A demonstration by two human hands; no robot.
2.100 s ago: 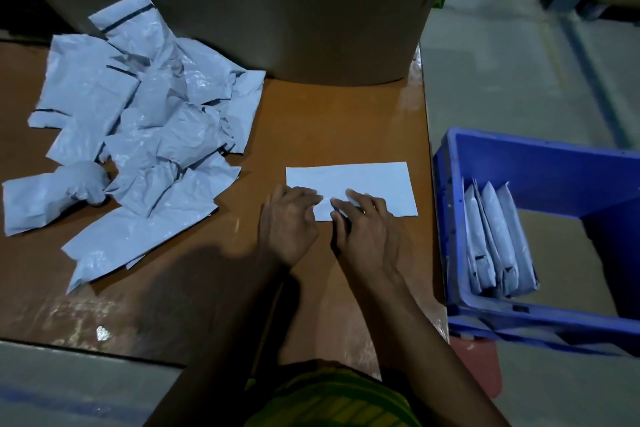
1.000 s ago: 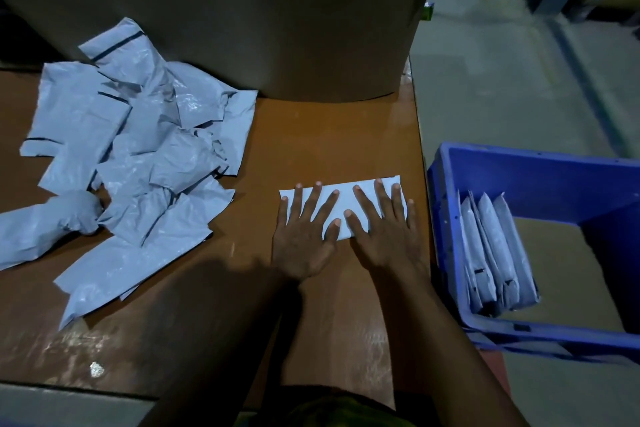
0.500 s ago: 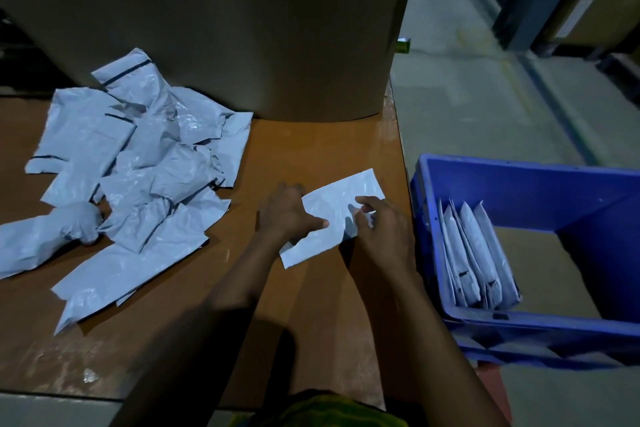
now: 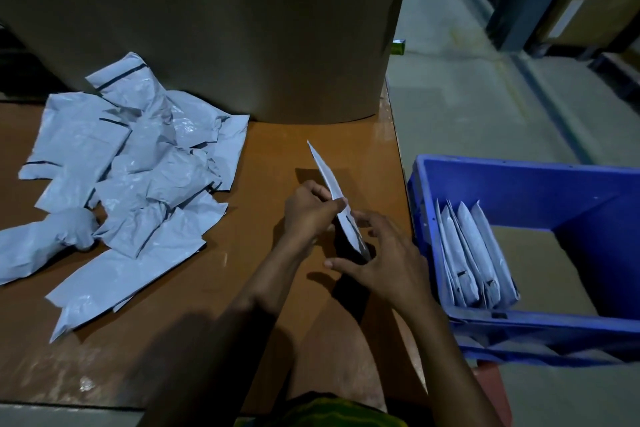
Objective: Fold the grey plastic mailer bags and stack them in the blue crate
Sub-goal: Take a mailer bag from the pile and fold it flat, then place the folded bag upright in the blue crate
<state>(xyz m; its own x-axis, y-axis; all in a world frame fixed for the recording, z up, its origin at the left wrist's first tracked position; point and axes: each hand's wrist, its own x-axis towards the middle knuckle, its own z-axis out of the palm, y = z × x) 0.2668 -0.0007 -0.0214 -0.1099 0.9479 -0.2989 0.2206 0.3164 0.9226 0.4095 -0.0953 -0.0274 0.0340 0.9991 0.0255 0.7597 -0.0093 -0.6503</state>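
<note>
Brown bench (image 4: 277, 305) stands left of the blue crate (image 4: 519, 177). I note the left hand (image 4: 308, 210) pinching a folded grey mailer (image 4: 332, 184), held on edge just left of the crate. The right hand (image 4: 384, 253) is spread about the mailer's lower end; I cannot tell whether it touches. Folded mailers (image 4: 474, 253) stand upright inside the crate. A crumpled mailer pile (image 4: 131, 177) lies well left of the crate.

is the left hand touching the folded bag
Touching. The head view shows the left hand pinching the folded bag near its middle between thumb and fingers, with no gap between them.
</note>
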